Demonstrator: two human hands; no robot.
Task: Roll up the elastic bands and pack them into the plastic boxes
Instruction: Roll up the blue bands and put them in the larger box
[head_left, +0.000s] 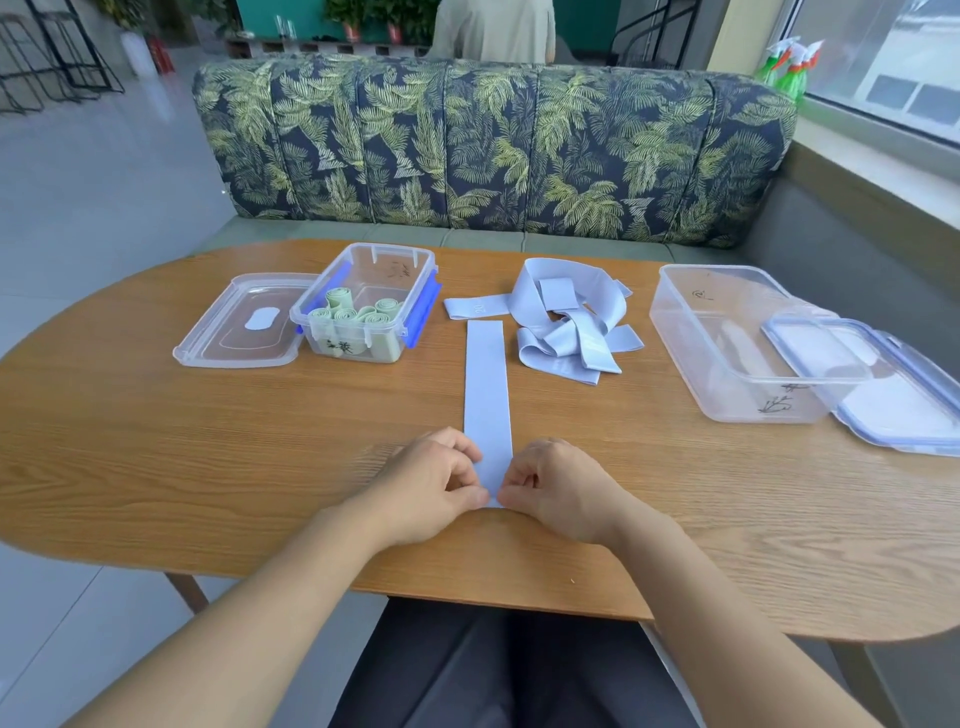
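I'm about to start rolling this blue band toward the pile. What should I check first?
1. Grip: left hand and right hand both pinch the blue band at its near end: ok.
2. Band lies flat and straight on the table: ok.
3. First turn begun: cannot tell, fingers hide the edge.
4. Far end free of the blue pile: cannot tell, it lies very close.
5. Large box open, no rolls inside: ok.
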